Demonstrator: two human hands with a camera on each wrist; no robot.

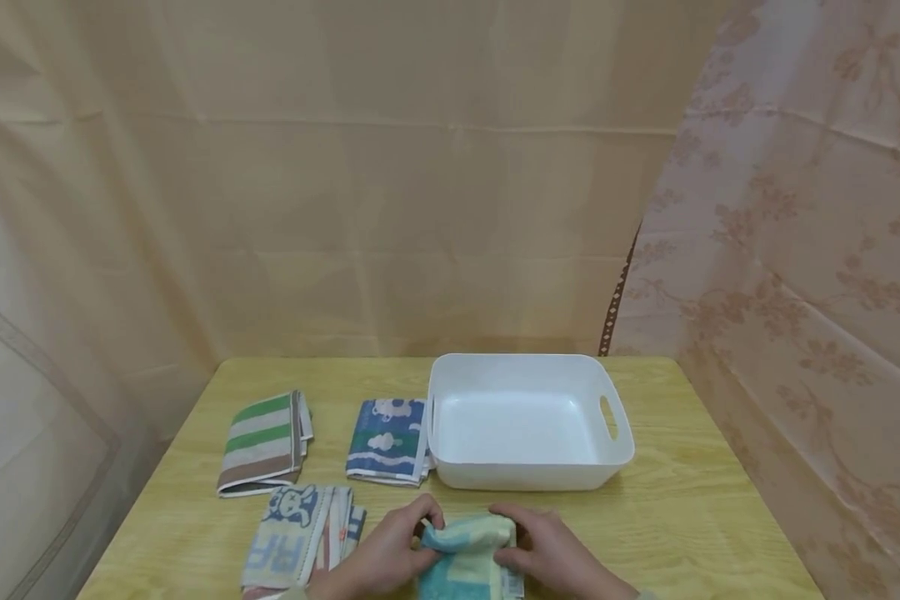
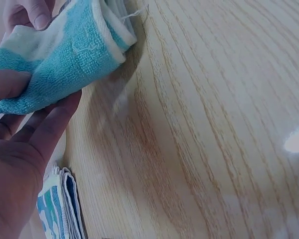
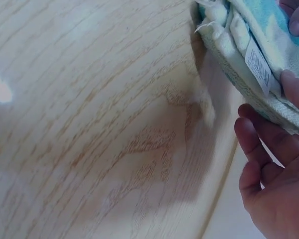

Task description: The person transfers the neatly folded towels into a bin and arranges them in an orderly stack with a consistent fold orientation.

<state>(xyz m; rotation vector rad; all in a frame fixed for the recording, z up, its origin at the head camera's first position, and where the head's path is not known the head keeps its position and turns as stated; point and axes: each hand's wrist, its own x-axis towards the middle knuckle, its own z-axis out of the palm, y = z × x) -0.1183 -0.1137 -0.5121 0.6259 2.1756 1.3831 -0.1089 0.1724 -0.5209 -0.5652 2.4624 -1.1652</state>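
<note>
A folded teal and pale yellow towel (image 1: 465, 562) is held at the near side of the table between both hands. The left hand (image 1: 392, 546) pinches its left edge, thumb on top and fingers beneath, as the left wrist view shows of the towel (image 2: 70, 59) and hand (image 2: 20, 154). On the right edge the right hand (image 1: 551, 552) has its thumb on the near face and fingers behind. In the right wrist view a white label (image 3: 259, 67) pokes out between the towel's layers, beside the right hand (image 3: 281, 169).
A white basket (image 1: 532, 477) stands behind the hands. Left of it lies a blue and green folded towel (image 1: 386, 442). Farther left are a green, grey and brown striped towel (image 1: 262, 442) and, nearer, a patterned towel (image 1: 288, 542) beside the left forearm. Curtains hang behind the table (image 1: 690, 500).
</note>
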